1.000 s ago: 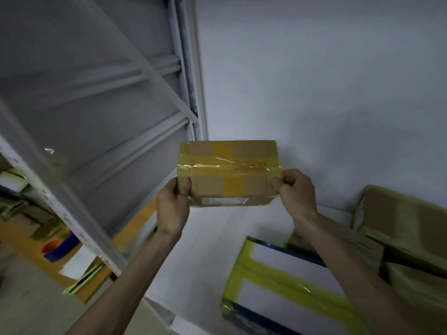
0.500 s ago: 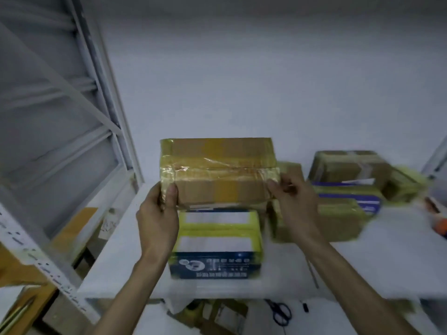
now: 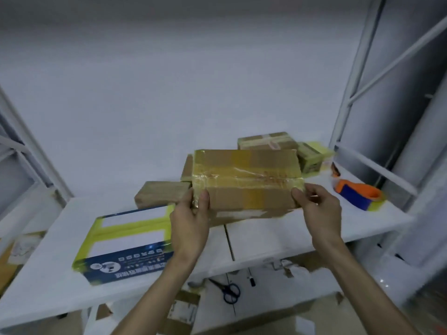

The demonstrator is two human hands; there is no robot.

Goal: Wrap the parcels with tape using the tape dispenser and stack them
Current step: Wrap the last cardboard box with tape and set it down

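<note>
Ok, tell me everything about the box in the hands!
The box is brown cardboard, long and flat-sided. Shiny yellowish tape runs along its length, crosses its middle and wraps its left end. A whitish patch on its near lower face is too blurred to read. It is held level over the white table. The left hand grips its left end and the right hand pinches its right end.

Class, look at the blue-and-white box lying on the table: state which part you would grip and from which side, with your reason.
Probably its two short ends, approached from the left and right at once. The blue-and-white box lies flat and long, and a small brown parcel sits close behind its far side.
</note>
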